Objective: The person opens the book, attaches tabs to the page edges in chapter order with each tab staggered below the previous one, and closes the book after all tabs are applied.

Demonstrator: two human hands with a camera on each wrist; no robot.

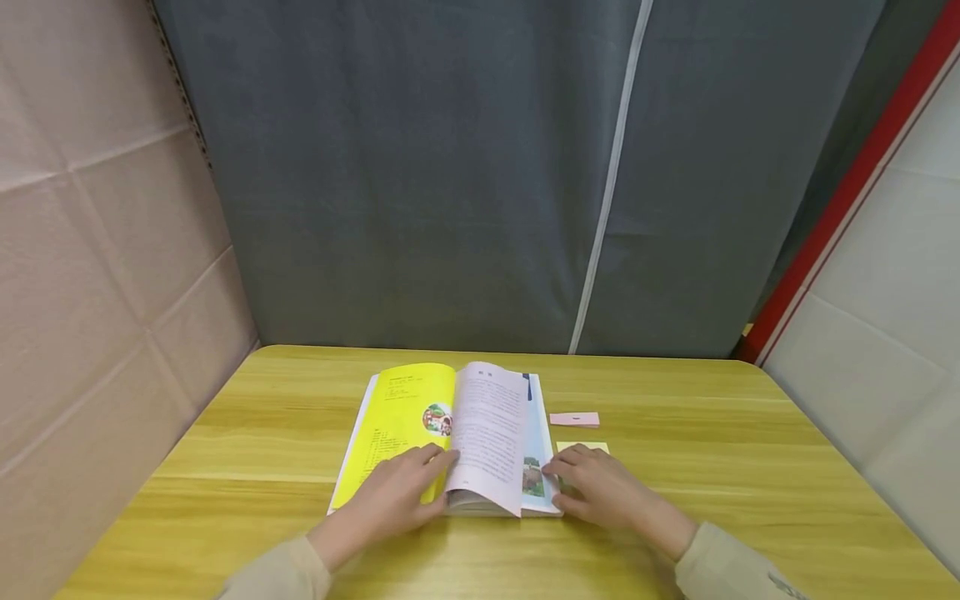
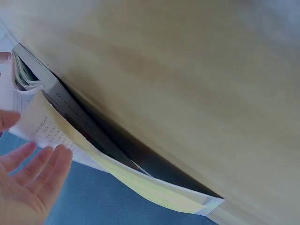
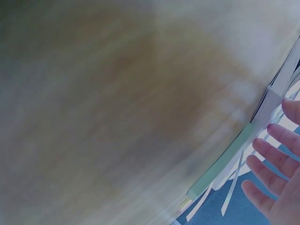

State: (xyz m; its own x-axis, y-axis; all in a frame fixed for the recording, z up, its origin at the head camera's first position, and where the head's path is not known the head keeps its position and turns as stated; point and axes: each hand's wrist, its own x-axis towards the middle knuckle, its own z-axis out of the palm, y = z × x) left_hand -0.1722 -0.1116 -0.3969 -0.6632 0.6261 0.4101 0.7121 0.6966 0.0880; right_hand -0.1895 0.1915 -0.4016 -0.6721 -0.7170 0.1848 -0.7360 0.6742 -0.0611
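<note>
An open book lies on the table, its yellow page point(image 1: 405, 392) on the left and a curled white text page point(image 1: 491, 425) standing up over a light-blue picture page point(image 1: 538, 433). My left hand point(image 1: 397, 490) rests over the lower part of the yellow page, fingertips by the fold. In the left wrist view the fingers point(image 2: 40, 176) look extended beside the lifted pages. At the book's right edge is my right hand point(image 1: 600, 490), fingertips touching or very near the picture page. Its fingers point(image 3: 276, 157) are spread and loosely straight in the right wrist view.
A pink paper slip point(image 1: 574, 419) lies right of the book. Below it, a pale-yellow slip point(image 1: 592, 445) is partly covered by my right hand. The wooden table point(image 1: 712, 433) meets a grey curtain point(image 1: 420, 183) behind and light cloth walls at both sides.
</note>
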